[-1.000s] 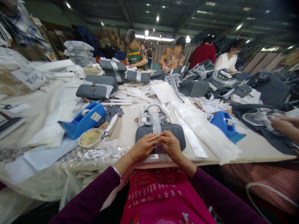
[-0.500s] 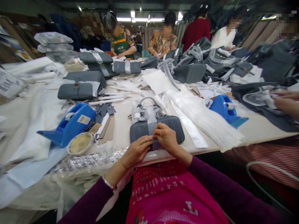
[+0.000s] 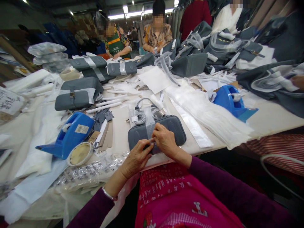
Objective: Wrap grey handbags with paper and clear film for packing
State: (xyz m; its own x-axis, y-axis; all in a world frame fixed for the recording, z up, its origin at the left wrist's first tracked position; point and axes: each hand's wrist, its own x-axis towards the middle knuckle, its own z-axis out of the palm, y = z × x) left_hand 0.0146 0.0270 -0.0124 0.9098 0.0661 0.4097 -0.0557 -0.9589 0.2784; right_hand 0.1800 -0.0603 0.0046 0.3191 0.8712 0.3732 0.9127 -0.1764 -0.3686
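A small dark grey handbag (image 3: 174, 128) lies at the table's front edge. A translucent white wrapping strip (image 3: 149, 118) runs down over its middle, and bundled straps in clear wrap (image 3: 140, 118) lie along its far side. My left hand (image 3: 139, 155) is closed, its thumb and fingers pinched together at the bag's front. My right hand (image 3: 163, 137) rests over the bag, also pinching. Both sets of fingertips meet at the near end of the strip, and what lies between them is hidden.
Blue tape dispensers stand left (image 3: 67, 134) and right (image 3: 231, 103). Near the left one is a round white container (image 3: 80, 154). White foam sheets (image 3: 206, 110) lie to the right, with several grey bags (image 3: 78, 91) behind. Co-workers (image 3: 117, 42) work across the table; another person's hand (image 3: 298, 82) shows at right.
The camera view has shifted and tilted slightly. Both hands stay pinched at the bag's front, with the left fingers bent a little more.
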